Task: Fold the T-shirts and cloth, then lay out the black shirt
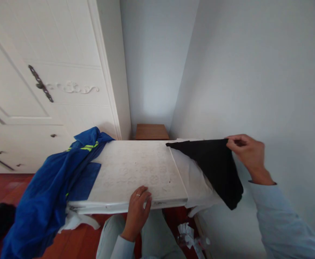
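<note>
My right hand [247, 153] is raised at the right by the wall, its fingers pinched on the upper corner of a black cloth [216, 165]. The cloth hangs stretched from a point at the left down to a drooping end near the table's right side. My left hand [139, 207] rests on the near edge of the white table [135, 169], fingers curled over the rim, a ring on one finger, holding nothing loose. A white cloth [192, 178] lies under the black one at the table's right end.
A blue jacket [52, 187] with yellow-green stripes drapes over the table's left end toward the red floor. A white wardrobe door [44, 72] stands at the left. A small brown stand [151, 131] sits behind the table. Crumpled paper [185, 233] lies on the floor.
</note>
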Demonstrator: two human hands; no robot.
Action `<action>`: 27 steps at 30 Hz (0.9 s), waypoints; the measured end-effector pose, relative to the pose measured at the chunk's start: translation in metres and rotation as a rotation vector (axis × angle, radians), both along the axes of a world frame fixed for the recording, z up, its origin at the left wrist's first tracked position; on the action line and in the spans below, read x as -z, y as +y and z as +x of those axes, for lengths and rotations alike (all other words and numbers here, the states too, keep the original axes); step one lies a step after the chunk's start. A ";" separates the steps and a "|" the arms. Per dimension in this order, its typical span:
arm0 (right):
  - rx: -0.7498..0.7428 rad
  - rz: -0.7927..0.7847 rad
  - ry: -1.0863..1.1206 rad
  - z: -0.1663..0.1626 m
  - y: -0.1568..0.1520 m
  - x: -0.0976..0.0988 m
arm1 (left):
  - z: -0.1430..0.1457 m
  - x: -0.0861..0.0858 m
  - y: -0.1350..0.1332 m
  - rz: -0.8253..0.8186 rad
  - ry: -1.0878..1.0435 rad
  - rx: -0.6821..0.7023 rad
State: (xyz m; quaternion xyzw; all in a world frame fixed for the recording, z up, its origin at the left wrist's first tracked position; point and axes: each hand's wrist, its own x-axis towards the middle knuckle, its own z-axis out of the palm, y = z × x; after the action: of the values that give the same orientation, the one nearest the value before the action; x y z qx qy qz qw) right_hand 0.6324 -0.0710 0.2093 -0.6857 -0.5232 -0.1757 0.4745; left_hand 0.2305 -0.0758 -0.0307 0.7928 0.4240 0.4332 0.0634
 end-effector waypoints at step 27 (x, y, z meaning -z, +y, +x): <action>-0.655 0.699 0.030 -0.104 0.028 -0.228 | 0.031 -0.119 -0.011 -0.428 -0.664 0.126</action>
State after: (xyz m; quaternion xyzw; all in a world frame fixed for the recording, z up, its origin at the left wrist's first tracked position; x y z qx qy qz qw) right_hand 0.5283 -0.0430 0.4370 -0.2864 -0.6144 -0.1725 0.7147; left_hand 0.2614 -0.0866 0.0887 0.6030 0.4117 0.5632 0.3870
